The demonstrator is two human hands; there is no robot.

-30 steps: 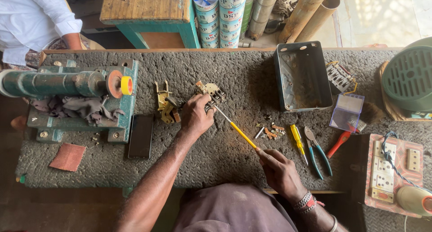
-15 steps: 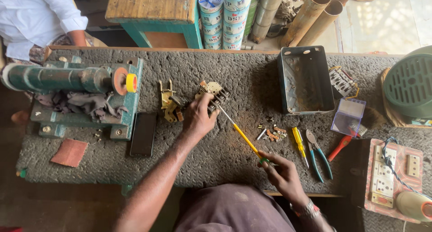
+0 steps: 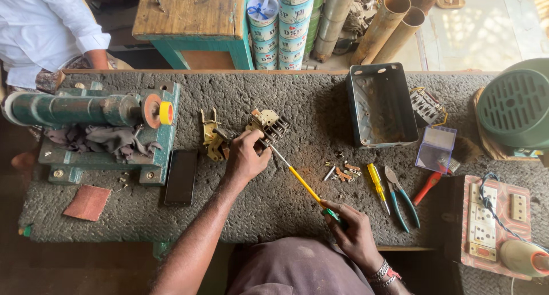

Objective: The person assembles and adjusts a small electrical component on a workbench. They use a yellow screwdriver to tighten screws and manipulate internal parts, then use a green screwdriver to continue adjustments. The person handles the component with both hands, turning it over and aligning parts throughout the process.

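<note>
My left hand (image 3: pixel 245 156) presses down on a small brass and dark metal switch part (image 3: pixel 269 124) on the grey bench top (image 3: pixel 274 198). My right hand (image 3: pixel 353 232) grips the green end of a long yellow-shafted screwdriver (image 3: pixel 298 179). Its metal tip reaches up to the part right under my left fingers. Another brass fitting (image 3: pixel 210 136) lies just left of my left hand. Loose screws and small copper bits (image 3: pixel 342 171) are scattered to the right of the screwdriver shaft.
An empty metal tray (image 3: pixel 382 106), a yellow screwdriver (image 3: pixel 377 185), blue-handled pliers (image 3: pixel 401 196), a red-handled tool (image 3: pixel 426 186) and a clear plastic box (image 3: pixel 436 149) lie right. A green winding machine (image 3: pixel 91 129) and dark phone (image 3: pixel 182 177) stand left. A person in white sits at far left.
The view has shifted slightly. My right hand has slid a little down and to the right with the screwdriver. My left hand stays on the part.
</note>
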